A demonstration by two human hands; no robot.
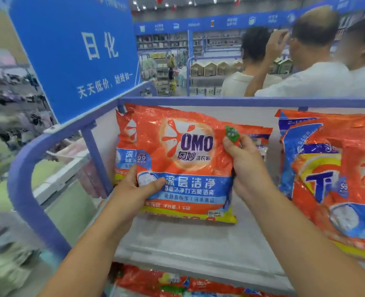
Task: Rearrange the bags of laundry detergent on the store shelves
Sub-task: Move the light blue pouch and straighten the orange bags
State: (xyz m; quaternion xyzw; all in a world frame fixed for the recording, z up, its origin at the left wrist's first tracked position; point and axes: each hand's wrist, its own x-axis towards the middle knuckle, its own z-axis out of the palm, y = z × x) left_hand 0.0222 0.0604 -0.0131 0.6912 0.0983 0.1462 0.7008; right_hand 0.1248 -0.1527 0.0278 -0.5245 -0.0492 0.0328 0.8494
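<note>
Two bare forearms reach up from the lower frame to the OMO detergent bag [183, 161], which stands upright at the left end of the shelf [198, 239] against a second bag [123, 146] directly behind it. The left hand [134, 187] grips the lower left edge, thumb curled across the front; the right hand [241, 159] pinches the right edge, fingers [231, 144] closed narrowly on the film. To seat it well, keep both grips level and press the bag square against the one behind, well apart from the Tide bags [327, 179] right of the right hand.

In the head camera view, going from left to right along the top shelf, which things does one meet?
Blue sign → left hand → OMO detergent bag → right hand → Tide detergent bag.
</note>
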